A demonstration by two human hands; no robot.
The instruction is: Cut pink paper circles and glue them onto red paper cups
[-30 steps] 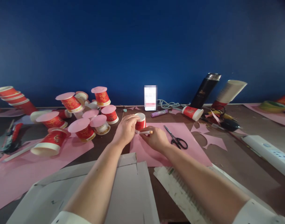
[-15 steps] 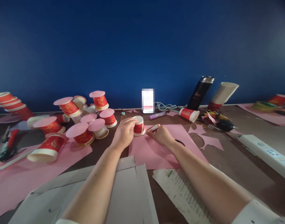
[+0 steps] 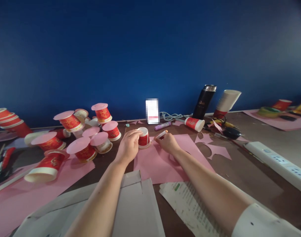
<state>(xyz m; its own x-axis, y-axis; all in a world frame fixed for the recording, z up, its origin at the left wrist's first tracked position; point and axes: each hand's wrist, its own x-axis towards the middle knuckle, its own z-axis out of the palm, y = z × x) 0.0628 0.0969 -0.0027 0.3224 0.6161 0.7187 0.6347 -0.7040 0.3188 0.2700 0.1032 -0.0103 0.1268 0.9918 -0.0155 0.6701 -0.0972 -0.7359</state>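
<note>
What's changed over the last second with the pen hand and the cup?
The right hand swung its pen from the near side of the upturned paper cup round to its right, covering the scissors. The left hand still holds the cup on the pink sheet.

2 hands: left hand [image 3: 127, 147], right hand [image 3: 167, 143]. 1 pen [image 3: 162, 134], 1 flask [image 3: 201, 105], 1 power strip [image 3: 280, 161], 1 purple marker [image 3: 162, 125]. About 12 red cups [image 3: 102, 113] at left; exact number unclear.
</note>
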